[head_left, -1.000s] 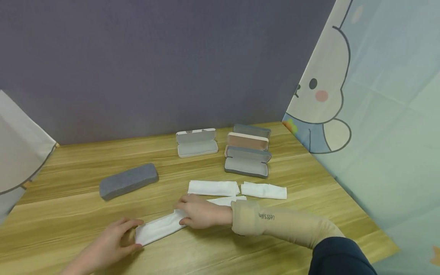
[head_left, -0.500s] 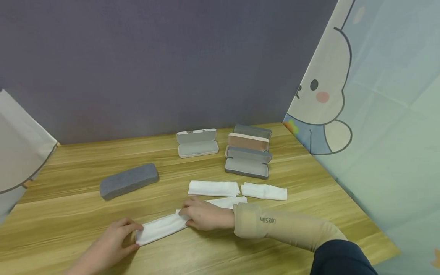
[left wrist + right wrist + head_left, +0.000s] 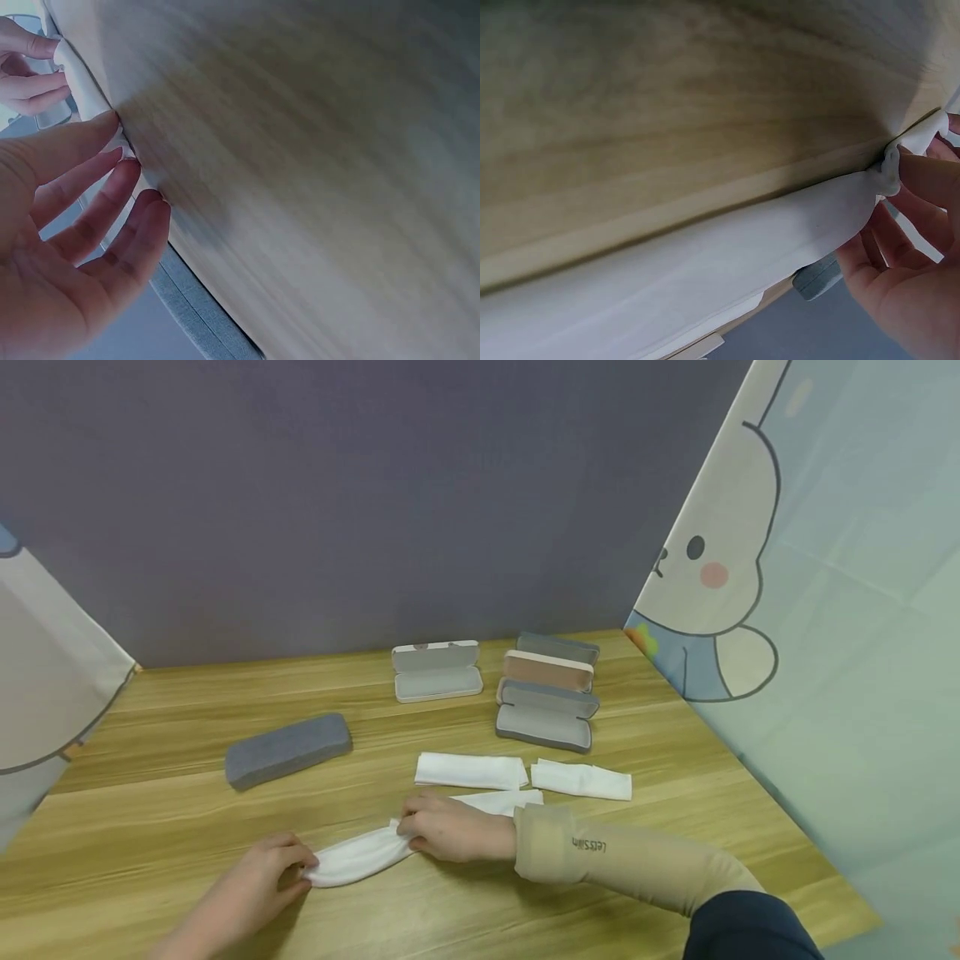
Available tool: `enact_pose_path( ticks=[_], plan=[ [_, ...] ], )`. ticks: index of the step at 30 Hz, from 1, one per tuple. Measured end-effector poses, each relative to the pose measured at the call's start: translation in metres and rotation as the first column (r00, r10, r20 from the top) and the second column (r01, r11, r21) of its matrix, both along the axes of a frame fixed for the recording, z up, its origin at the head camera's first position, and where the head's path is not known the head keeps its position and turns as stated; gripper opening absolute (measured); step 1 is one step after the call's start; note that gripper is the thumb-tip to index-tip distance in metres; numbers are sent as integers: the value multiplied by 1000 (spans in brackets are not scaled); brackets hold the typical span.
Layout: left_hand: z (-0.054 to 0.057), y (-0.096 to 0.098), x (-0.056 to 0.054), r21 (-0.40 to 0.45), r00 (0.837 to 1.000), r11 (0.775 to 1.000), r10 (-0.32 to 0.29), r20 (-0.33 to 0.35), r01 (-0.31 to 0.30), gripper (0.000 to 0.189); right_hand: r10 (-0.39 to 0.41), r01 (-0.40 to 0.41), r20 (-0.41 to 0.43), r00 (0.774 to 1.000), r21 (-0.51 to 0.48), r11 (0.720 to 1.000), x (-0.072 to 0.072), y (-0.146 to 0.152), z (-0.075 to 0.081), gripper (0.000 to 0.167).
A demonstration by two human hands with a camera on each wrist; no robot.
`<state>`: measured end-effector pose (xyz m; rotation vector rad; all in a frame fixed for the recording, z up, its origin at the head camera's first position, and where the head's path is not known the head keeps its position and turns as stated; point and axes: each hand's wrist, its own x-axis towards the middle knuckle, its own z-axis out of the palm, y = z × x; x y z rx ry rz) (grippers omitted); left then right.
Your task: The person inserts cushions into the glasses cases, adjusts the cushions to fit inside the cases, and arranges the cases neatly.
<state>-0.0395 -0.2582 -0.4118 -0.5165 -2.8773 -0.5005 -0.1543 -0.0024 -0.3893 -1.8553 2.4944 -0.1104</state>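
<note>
A long folded white cloth (image 3: 356, 857) lies slantwise on the wooden table. My left hand (image 3: 262, 877) pinches its left end between thumb and fingers, and the cloth bunches narrow there. Farther along, my right hand (image 3: 453, 828) pinches the middle of the strip; the right wrist view shows the cloth (image 3: 705, 255) gathered up at the fingertips. Part of the strip is hidden beneath the right hand, and its far end shows past the wrist. Two shorter folded white cloths, a left one (image 3: 468, 771) and a right one (image 3: 583, 779), lie just behind.
A closed grey glasses case (image 3: 288, 750) lies at the left. Toward the back are open glasses cases: a white one (image 3: 438, 683), a grey one (image 3: 543, 727) in front, and a brown-lined one (image 3: 549, 672) behind it. A dark grey panel (image 3: 375, 502) bounds the table's back.
My left fingers have drawn together on the cloth's left end, so its flat strip now bunches and curves. My right hand has barely moved on the cloth.
</note>
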Motion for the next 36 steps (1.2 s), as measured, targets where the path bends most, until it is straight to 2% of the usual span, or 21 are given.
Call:
enact_pose_path(
  ticks=[5,9,15,18,21,26,33,36],
  plan=[
    [3,2,0,33,1000,999,-5,16,5,22,20,-20,-2,1000,-20,1000,-1,1,-1,12],
    [4,4,-1,32,999,999,7,36,-8,21,36,-36,13,999,-38,999,-2,3,-2,13],
    [6,7,-3,11,1000,1000,23,21,-23,23,62,-60,34,998,-56,997,-4,5,-1,13],
    [8,8,-3,8,998,999,34,44,-34,23,73,-70,52,996,-53,996,-5,5,0,13],
    [8,9,-3,15,999,999,38,11,-38,24,91,-87,62,994,-64,994,-8,7,1,13],
    [10,10,-5,35,996,999,23,-82,-20,24,110,-104,49,993,-109,989,-12,13,7,12],
    [19,15,-9,52,999,998,34,-41,-32,20,104,-104,-7,995,-133,986,-14,22,19,13],
    [24,18,-10,57,998,998,38,-49,-35,19,98,-100,-20,995,-140,985,-15,26,23,13]
  ],
)
